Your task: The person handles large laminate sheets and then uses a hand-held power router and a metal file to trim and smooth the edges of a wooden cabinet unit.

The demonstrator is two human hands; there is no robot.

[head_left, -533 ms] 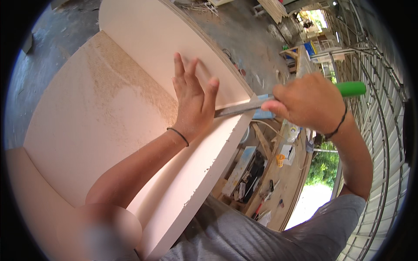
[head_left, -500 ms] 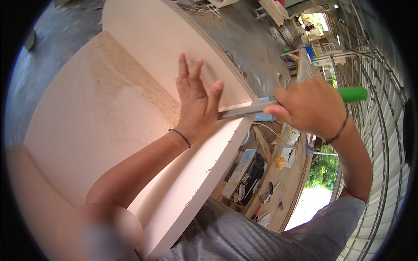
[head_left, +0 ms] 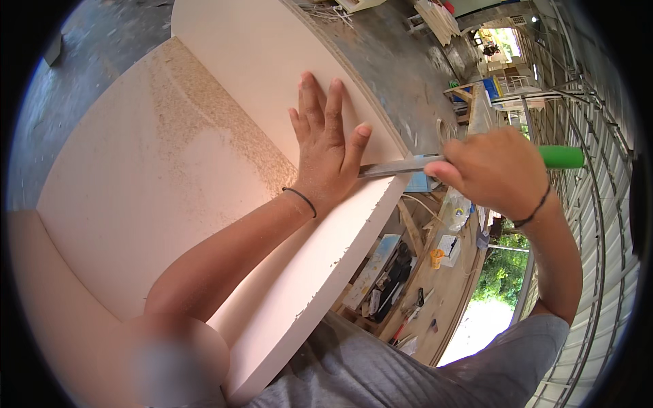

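My right hand (head_left: 502, 173) is closed around a long flat metal file (head_left: 401, 166) near its green handle (head_left: 563, 157), which sticks out past my fist. The blade lies across the corner where the pale panels meet, and its far end stops beside my left thumb. My left hand (head_left: 330, 136) rests with fingers spread against the upright pale panel (head_left: 235, 51). It holds nothing. Under my left forearm is a large rounded panel (head_left: 109, 177) strewn with brown wood dust (head_left: 204, 88). A long pale edge piece (head_left: 320, 262) with small chips along its rim runs toward my body.
To the right below stands a wooden workbench (head_left: 439, 299) carrying a tray of dark tools (head_left: 384, 285) and an orange cup-like item (head_left: 437, 258). Metal bars (head_left: 598, 204) line the right side. Grey concrete floor (head_left: 102, 61) shows at the upper left.
My right hand and the file have shifted slightly right in view. My left hand has its fingers higher and a little further right; the whole scene has moved slightly with the head.
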